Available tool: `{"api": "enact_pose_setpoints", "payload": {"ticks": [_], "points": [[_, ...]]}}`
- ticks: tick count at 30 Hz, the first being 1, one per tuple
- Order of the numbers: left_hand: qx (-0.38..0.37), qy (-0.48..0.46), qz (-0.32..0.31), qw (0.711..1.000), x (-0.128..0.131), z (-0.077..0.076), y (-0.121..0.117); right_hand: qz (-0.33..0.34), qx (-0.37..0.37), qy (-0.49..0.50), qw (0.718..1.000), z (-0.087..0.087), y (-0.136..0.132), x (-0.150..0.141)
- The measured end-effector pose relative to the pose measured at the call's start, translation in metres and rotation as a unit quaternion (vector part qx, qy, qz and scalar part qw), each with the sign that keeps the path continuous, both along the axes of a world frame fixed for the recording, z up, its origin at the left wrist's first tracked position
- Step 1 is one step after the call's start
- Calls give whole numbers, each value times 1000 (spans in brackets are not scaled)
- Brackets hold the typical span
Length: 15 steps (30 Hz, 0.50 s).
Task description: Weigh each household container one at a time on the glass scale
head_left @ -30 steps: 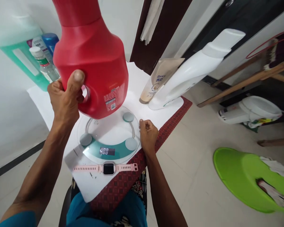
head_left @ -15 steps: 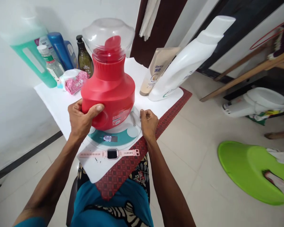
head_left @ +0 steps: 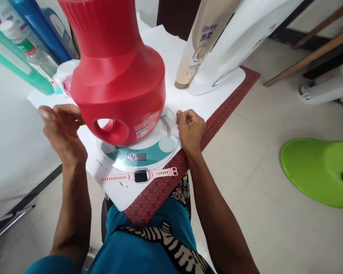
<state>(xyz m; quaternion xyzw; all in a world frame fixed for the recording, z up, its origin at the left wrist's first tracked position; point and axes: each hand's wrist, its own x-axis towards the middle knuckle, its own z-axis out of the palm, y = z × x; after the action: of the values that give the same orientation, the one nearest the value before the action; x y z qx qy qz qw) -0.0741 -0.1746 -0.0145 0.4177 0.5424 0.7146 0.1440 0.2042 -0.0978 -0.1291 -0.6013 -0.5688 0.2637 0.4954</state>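
Observation:
A large red jug-shaped bottle [head_left: 118,76] stands on a round glass digital scale [head_left: 122,161]; its top is outside the view. My left hand [head_left: 64,131] is at the bottle's left side, with the thumb raised off it and the fingers apart. Whether its fingertips still graze the bottle is hard to see. At the scale's right rim, my right hand [head_left: 191,129] rests with fingers curled and thumb against them; anything inside is hidden. Lit digits show on the scale's display [head_left: 136,156]. A smartwatch with a pink strap [head_left: 141,176] lies in front of the scale.
A beige tube [head_left: 201,45] and a tall white bottle [head_left: 231,49] stand at the right. Several bottles, including a clear one [head_left: 31,49], and a partly hidden pink wipes pack [head_left: 66,82] are at the left. A red patterned table edge [head_left: 157,198] borders the white sheet.
My left hand has let go of the red bottle and moved left. The bottle stands on the scale, and the display digits differ. The view has shifted closer, cutting off the bottle's clear top.

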Motion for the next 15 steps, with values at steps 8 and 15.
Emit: {"api": "enact_pose_setpoints", "payload": {"ticks": [8,15], "points": [[-37,-32,25,998,-3,-23,-25,5,14,6,1000,-5,0,1],[1,-4,0,1000,10,-13,-24,-4,21,33,999,6,-8,-2]]}}
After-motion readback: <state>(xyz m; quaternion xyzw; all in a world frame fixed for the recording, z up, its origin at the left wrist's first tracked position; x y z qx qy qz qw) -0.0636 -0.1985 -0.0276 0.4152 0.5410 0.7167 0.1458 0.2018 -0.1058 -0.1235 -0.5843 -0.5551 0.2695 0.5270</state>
